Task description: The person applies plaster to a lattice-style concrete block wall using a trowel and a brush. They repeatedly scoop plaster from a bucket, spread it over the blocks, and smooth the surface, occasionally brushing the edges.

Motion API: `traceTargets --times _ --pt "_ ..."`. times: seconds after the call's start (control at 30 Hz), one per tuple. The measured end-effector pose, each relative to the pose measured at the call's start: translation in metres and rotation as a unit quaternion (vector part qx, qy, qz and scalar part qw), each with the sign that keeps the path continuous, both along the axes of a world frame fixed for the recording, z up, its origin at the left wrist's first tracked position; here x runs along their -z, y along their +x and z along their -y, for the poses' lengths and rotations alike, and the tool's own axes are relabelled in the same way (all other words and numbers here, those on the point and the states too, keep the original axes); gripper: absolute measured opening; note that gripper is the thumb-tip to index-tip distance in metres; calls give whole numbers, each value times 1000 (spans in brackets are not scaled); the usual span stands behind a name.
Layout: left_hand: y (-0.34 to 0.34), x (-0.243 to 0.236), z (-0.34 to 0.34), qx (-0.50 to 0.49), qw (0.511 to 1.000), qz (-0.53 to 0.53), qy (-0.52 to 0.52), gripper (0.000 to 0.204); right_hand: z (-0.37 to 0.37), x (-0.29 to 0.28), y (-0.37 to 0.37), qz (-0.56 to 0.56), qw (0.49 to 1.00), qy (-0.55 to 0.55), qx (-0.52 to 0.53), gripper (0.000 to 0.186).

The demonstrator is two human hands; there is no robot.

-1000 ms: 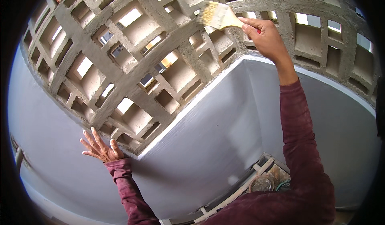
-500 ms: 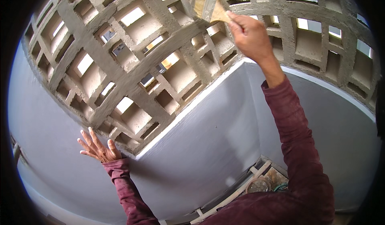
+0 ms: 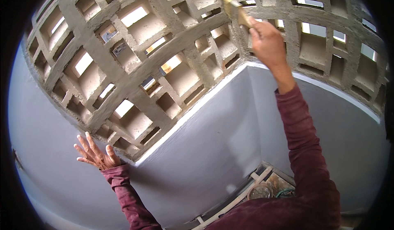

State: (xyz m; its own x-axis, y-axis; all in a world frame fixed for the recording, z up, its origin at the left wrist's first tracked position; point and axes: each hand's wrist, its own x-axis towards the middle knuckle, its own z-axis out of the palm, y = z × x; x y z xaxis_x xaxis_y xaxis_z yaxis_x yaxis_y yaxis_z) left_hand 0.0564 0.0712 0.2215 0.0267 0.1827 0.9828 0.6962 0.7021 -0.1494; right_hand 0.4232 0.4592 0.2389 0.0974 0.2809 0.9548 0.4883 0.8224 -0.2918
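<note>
My right hand (image 3: 269, 45) grips the wooden handle of a wide paintbrush (image 3: 241, 16) at the upper middle right. Its pale bristles, blurred, are up against the concrete lattice block screen (image 3: 104, 60), near where its two sides meet in a corner. Lower left, my left hand (image 3: 94, 150) is spread, fingers apart, on the smooth grey-painted wall (image 3: 193, 156) just beside the lattice's lower edge. A narrow white ledge (image 3: 205, 91) runs between lattice and wall.
At the bottom, beyond my body, sit a pale wooden frame (image 3: 227, 205) with a board, a round container (image 3: 258, 192) and a green coiled line (image 3: 283, 194). Both walls curve round toward the rim, and light comes through the lattice openings.
The brush moved up and left, then swung back right with its bristles turned more edge-on. My left hand stays spread at the wall, slightly shifted left in the picture.
</note>
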Motion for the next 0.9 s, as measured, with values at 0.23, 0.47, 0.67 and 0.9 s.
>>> traceTargets --times 0.23,0.47,0.67,0.9 --pt "-4 0 -2 49 998 10 25 86 82 27 -62 93 992 -57 -63 38" --pt "-7 4 5 91 995 16 37 86 47 8 -30 66 994 -44 71 39" --pt "-5 2 7 131 990 22 54 86 9 -4 -46 94 988 -73 102 37" --pt "-18 6 21 152 985 -7 81 80 124 17 -95 106 992 -12 -68 35"
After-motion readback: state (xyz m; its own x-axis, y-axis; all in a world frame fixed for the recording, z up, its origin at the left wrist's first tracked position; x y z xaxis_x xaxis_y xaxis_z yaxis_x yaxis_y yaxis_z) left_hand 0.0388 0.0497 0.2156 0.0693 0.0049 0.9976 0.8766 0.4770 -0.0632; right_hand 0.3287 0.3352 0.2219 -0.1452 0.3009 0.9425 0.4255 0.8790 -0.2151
